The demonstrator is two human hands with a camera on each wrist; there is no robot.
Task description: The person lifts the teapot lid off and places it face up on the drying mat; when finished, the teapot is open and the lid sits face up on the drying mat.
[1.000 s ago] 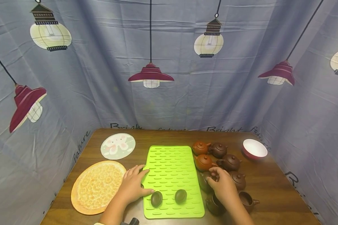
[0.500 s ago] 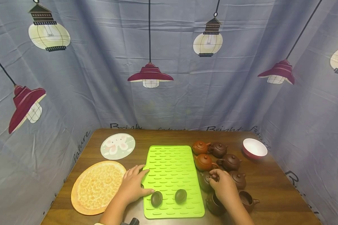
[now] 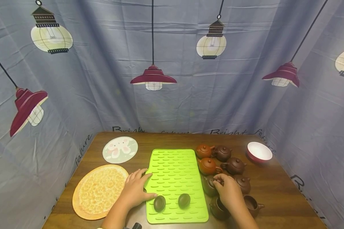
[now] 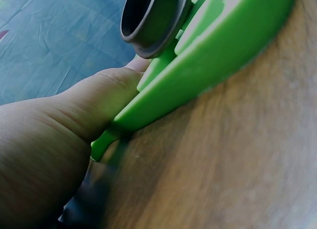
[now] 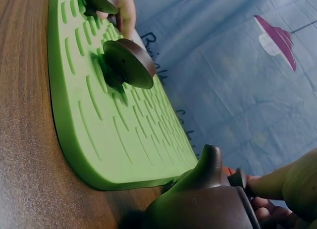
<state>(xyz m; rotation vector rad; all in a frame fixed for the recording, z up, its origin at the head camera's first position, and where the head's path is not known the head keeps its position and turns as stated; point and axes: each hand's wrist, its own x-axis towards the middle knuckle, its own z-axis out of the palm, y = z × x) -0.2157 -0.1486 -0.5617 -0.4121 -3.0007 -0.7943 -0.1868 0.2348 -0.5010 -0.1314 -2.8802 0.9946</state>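
My left hand rests over the left edge of a lime-green ridged mat, fingers spread. Its thumb lies close to a dark brown teapot lid, turned upside down. Another upturned lid sits on the mat to the right. Beyond the mat's right edge, my right hand pinches the lid knob of a dark teapot, partly hidden by the fingers. Just nearer stands a lidless dark teapot, its spout large in the right wrist view. Another lidless teapot is right of my wrist.
Behind the right hand stand lidded teapots, orange ones and dark ones. A red-and-white bowl is at the back right. A round pizza-patterned mat and an oval rabbit-patterned mat lie on the left.
The right hand has shifted very slightly at the teapot's lid knob. The left hand, the mat and the two upturned lids stay in place.
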